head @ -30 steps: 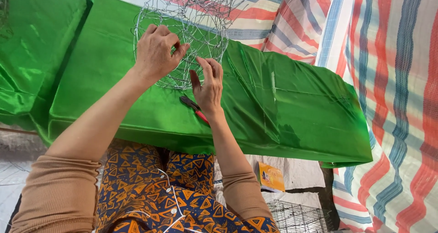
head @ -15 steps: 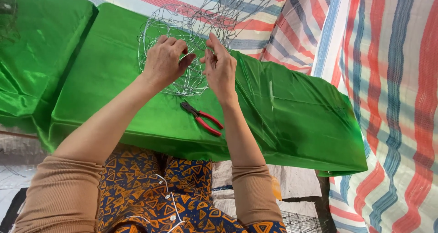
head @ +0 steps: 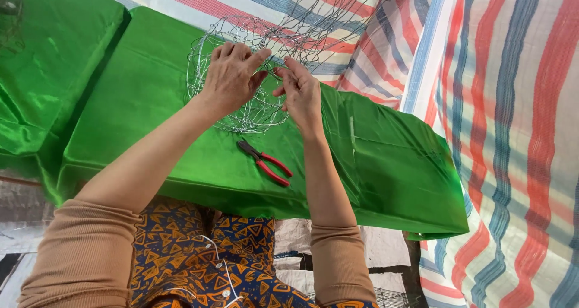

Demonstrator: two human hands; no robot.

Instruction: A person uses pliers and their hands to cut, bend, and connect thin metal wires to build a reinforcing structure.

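Both hands have risen off the bench since earlier, left hand [head: 232, 76] and right hand [head: 300, 91] pinching the wire mesh basket [head: 241, 112] rim, apparently twisting strands; next likely calls for the red-handled pliers [head: 265, 162] lying nearby.

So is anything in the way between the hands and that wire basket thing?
No, nothing visible. The left hand rests right on the round wire mesh basket, and the right hand pinches its wires beside it. The red-handled pliers lie on the green cloth below the hands, out of the way.
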